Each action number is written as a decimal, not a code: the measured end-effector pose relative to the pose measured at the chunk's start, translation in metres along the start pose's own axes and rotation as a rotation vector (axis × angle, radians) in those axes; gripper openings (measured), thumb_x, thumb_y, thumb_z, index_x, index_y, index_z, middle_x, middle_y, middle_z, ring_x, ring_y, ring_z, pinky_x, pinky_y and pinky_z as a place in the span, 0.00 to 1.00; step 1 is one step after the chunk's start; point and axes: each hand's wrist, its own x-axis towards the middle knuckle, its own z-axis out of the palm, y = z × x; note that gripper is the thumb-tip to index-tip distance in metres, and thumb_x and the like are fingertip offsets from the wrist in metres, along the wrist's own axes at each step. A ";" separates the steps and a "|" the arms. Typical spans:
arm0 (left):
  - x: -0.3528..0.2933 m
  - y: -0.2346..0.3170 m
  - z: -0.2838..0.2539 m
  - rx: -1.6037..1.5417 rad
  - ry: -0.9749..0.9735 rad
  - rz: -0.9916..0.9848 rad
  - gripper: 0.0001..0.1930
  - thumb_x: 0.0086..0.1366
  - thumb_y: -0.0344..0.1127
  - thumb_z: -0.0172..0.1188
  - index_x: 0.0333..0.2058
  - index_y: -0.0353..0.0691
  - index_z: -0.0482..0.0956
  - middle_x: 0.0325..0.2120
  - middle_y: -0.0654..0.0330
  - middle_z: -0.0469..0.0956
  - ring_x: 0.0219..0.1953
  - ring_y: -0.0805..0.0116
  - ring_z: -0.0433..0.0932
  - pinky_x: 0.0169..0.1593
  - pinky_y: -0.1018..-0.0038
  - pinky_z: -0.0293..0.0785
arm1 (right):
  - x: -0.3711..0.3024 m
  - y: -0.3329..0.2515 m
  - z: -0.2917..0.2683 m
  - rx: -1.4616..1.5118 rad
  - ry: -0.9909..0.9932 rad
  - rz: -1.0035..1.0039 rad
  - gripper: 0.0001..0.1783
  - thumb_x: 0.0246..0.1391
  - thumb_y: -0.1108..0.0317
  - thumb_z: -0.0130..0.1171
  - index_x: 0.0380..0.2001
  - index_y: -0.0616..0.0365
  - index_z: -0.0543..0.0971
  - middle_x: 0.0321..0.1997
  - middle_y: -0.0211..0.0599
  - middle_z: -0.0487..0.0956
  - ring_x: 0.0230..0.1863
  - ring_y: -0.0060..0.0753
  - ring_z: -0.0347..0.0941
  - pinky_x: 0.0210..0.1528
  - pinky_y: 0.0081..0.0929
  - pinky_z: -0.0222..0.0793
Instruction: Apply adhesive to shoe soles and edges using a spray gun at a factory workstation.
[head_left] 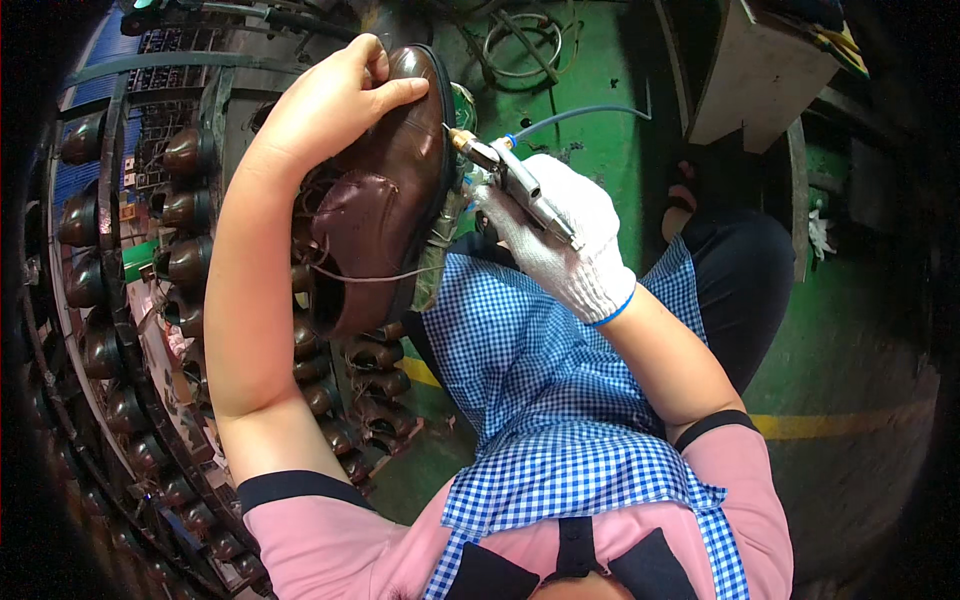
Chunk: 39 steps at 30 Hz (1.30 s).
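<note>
A brown leather shoe (pixel 385 200) is held up at the upper middle, its toe pointing away from me and a loose lace trailing across its side. My bare left hand (pixel 335 100) grips the toe end, with the thumb lying across the upper and the other fingers curled. In my right hand (pixel 565 235), which wears a white knitted glove, is a small metal spray gun (pixel 520 185) with a brass nozzle. The nozzle points at the edge of the shoe near the sole, close to it; I cannot tell whether it touches. A blue hose (pixel 585 108) runs from the gun.
Racks (pixel 110 160) of brown shoes (pixel 188 152) fill the left side. A coiled hose (pixel 522 50) lies on the green floor (pixel 600 70) ahead. To the far right stands a pale board or box (pixel 765 75). A yellow line (pixel 840 425) crosses the floor.
</note>
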 end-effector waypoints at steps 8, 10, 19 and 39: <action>0.001 -0.019 0.004 -0.008 0.052 -0.011 0.23 0.64 0.52 0.66 0.32 0.37 0.69 0.22 0.67 0.65 0.26 0.78 0.62 0.30 0.77 0.64 | -0.010 -0.009 0.004 -0.030 0.011 -0.044 0.12 0.49 0.66 0.70 0.39 0.53 0.83 0.28 0.37 0.78 0.25 0.40 0.76 0.26 0.32 0.73; 0.001 -0.024 0.005 0.002 0.067 -0.011 0.24 0.64 0.53 0.66 0.31 0.37 0.69 0.22 0.67 0.64 0.26 0.78 0.62 0.30 0.77 0.63 | -0.013 -0.011 0.004 -0.037 0.005 -0.043 0.13 0.49 0.66 0.70 0.39 0.53 0.83 0.27 0.36 0.78 0.25 0.40 0.76 0.27 0.32 0.73; 0.001 -0.038 0.008 -0.063 0.071 -0.055 0.24 0.63 0.54 0.66 0.29 0.39 0.68 0.22 0.68 0.63 0.27 0.78 0.60 0.29 0.76 0.60 | -0.028 -0.008 0.008 -0.080 0.001 -0.110 0.11 0.47 0.65 0.71 0.34 0.52 0.81 0.25 0.35 0.75 0.22 0.40 0.74 0.24 0.33 0.71; -0.001 -0.058 0.013 -0.162 0.123 -0.112 0.29 0.57 0.61 0.67 0.27 0.38 0.70 0.20 0.62 0.71 0.24 0.75 0.66 0.29 0.74 0.67 | -0.060 -0.036 -0.005 -0.048 -0.173 0.022 0.11 0.47 0.65 0.72 0.33 0.54 0.82 0.25 0.35 0.76 0.23 0.37 0.76 0.26 0.28 0.73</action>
